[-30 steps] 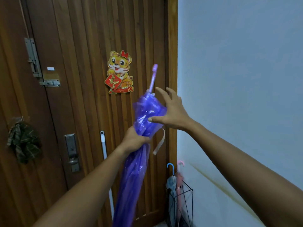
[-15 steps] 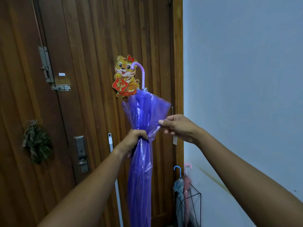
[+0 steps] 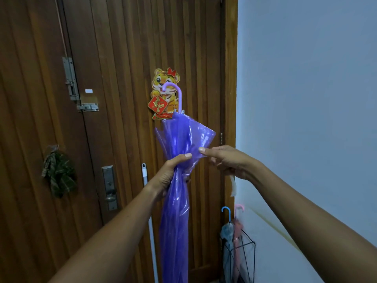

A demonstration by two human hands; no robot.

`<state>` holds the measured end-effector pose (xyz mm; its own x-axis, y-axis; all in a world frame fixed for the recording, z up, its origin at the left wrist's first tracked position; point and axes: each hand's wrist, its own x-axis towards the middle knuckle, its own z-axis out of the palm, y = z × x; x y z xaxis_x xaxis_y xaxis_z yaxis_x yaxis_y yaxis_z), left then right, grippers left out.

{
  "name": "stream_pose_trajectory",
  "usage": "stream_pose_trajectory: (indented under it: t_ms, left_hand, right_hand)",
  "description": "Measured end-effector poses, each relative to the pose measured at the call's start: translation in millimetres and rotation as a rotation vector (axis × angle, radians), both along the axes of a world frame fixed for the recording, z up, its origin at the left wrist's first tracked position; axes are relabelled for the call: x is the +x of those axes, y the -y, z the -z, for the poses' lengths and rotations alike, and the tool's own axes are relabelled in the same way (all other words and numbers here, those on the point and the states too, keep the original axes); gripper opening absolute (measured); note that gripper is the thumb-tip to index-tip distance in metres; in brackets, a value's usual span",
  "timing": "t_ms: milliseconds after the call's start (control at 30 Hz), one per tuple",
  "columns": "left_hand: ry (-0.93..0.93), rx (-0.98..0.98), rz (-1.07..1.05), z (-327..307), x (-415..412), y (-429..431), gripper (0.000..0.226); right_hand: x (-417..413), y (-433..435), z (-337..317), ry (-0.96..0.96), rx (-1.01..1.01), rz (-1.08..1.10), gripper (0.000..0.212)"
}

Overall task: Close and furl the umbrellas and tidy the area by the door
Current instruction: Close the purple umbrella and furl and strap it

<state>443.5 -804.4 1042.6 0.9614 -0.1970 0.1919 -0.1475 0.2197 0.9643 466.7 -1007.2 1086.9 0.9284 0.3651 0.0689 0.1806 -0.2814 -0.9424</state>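
Purple translucent umbrella, held upright with its hooked handle uppermost, near the middle of the scene in front of the wooden door. The left hand has its grip clamped around the gathered canopy, above which the plastic flares loose. The right hand, just right of it, has its grip pinched together on the loose canopy edge. A white strap hangs below this hand.

Low at the right, where the door meets the pale wall, stands a black wire umbrella stand. It contains two closed umbrellas standing side by side, handles up: a blue-handled umbrella on the left and a pink-handled umbrella on the right.

On the door: a tiger decoration behind the purple handle, a slide bolt, a lock plate and a hanging checked cloth at far left. A white pole leans against the door.
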Motion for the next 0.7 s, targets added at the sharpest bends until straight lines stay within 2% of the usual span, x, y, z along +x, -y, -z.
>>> stream_pose_trajectory:
  t_ms: [100, 167, 233, 367, 500, 633, 700]
  left_hand:
    - [-0.066, 0.023, 0.065, -2, -8, 10, 0.035]
    - [-0.119, 0.106, 0.087, -3, -12, 11, 0.034]
    - [-0.136, 0.208, 0.123, -3, -15, 8, 0.043]
    - [-0.029, 0.374, 0.089, 2, -10, 10, 0.063]
    - [-0.028, 0.434, 0.039, 11, -10, 18, 0.081]
    - [0.026, 0.389, -0.131, 16, -11, 31, 0.062]
    - [0.026, 0.349, -0.212, 19, -8, 31, 0.048]
  right_hand:
    - [2, -9, 4, 0.048, 0.116, -0.037, 0.057]
    - [2, -10, 3, 0.141, 0.187, -0.013, 0.036]
    - [1, -9, 1, 0.17, 0.222, 0.035, 0.02]
    - [1, -16, 3, 0.178, 0.186, 0.142, 0.02]
    - [2, -24, 5, 0.24, 0.116, 0.191, 0.014]
    - [2, -27, 1, 0.257, 0.03, 0.149, 0.013]
    - [5, -25, -4, 0.246, -0.032, 0.076, 0.022]
